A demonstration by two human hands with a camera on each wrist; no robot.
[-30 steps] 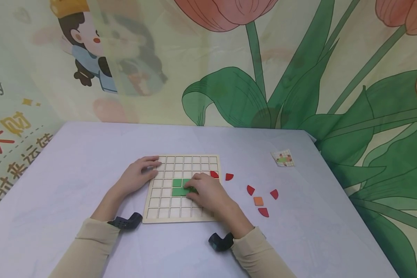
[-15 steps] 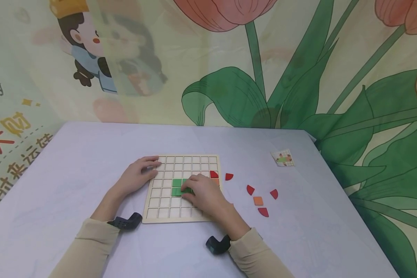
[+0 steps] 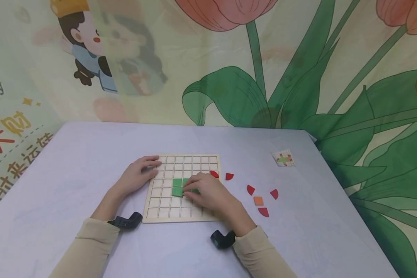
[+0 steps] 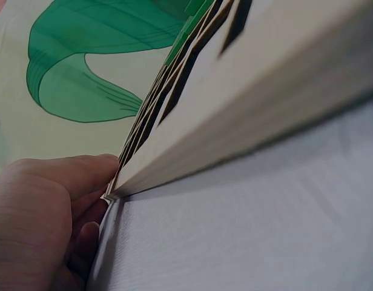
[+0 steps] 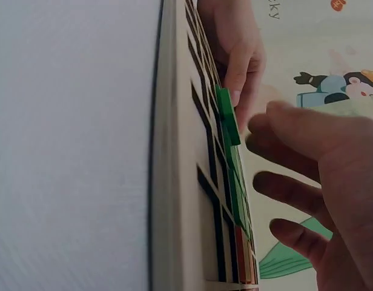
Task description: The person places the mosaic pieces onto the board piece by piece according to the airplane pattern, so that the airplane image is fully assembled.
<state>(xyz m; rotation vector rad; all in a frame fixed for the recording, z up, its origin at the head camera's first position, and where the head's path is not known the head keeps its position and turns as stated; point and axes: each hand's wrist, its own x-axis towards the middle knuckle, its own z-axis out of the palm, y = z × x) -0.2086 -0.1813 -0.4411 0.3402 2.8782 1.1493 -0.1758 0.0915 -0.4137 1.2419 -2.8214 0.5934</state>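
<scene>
A pale wooden grid board (image 3: 163, 212) lies on the table with green square tiles (image 3: 177, 182) near its middle. The front-left green tile (image 5: 227, 115) sits raised and slightly askew, proud of its cell, in the right wrist view. Just to the right of this tile, my right hand (image 3: 208, 192) hovers over the board. Its fingers (image 5: 289, 189) are loosely bent, apart from the tile, and hold nothing. My left hand (image 3: 139, 174) rests at the board's left edge, the thumb (image 4: 83, 173) touching its rim. Part of the tile group is hidden under the right hand.
A red quarter-circle (image 3: 214, 174) sits in the board's right side. Off the board to the right lie several more red quarter-circles (image 3: 263, 212) and an orange square (image 3: 258, 200). A small pattern card (image 3: 283, 158) lies farther back. A printed cloth (image 3: 229, 96) hangs behind the table.
My right hand shifted slightly left and toward me, then back right, leaving the front-left green tile more exposed. The orange tile glimpsed on the board is covered again. The left hand stays put.
</scene>
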